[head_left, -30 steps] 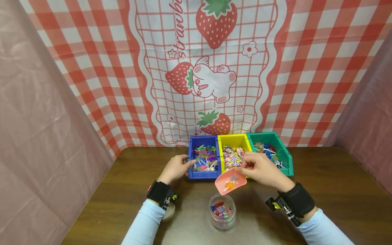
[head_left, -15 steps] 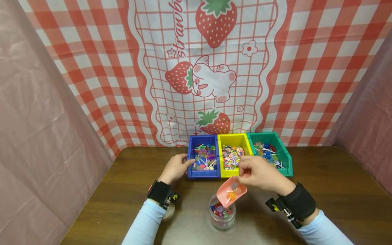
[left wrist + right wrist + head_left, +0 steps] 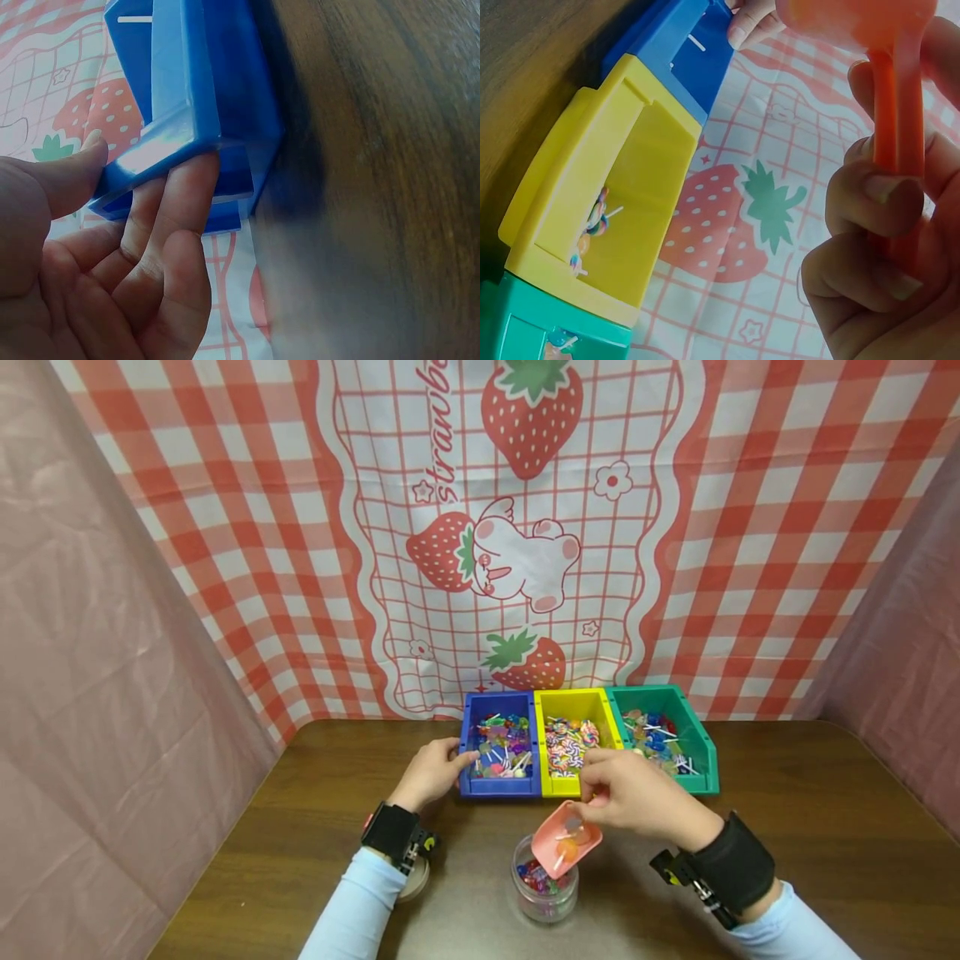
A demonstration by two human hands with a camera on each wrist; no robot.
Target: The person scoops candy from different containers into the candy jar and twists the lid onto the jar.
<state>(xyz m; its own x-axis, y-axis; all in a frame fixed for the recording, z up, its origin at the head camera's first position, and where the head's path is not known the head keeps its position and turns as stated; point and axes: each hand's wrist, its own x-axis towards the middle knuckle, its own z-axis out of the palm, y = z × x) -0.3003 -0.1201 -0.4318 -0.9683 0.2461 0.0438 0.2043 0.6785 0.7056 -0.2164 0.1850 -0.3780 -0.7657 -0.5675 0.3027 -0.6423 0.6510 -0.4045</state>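
My right hand (image 3: pixel 637 789) holds a pink scoop (image 3: pixel 546 850), its fingers curled round the handle (image 3: pixel 897 112) in the right wrist view. An orange lollipop (image 3: pixel 566 850) and a paler one lie in the scoop, which tilts down over the mouth of a clear jar (image 3: pixel 546 907). Colourful small candies show inside the jar. My left hand (image 3: pixel 429 772) grips the side rim of a blue bin (image 3: pixel 501 788), which holds mixed lollipops. In the left wrist view the thumb lies on one side of the rim (image 3: pixel 161 142) and fingers reach under it.
Right of the blue bin stand a yellow bin (image 3: pixel 561 787) of swirl lollipops and a green bin (image 3: pixel 707 764) of mixed ones. A round pale lid (image 3: pixel 416 881) lies partly hidden by my left wrist. A checked strawberry cloth (image 3: pixel 525 552) hangs behind the wooden table (image 3: pixel 300 827).
My right hand has lowered the scoop toward me, from behind the jar to over its mouth, and the scoop tilts more. My left hand stays on the blue bin.
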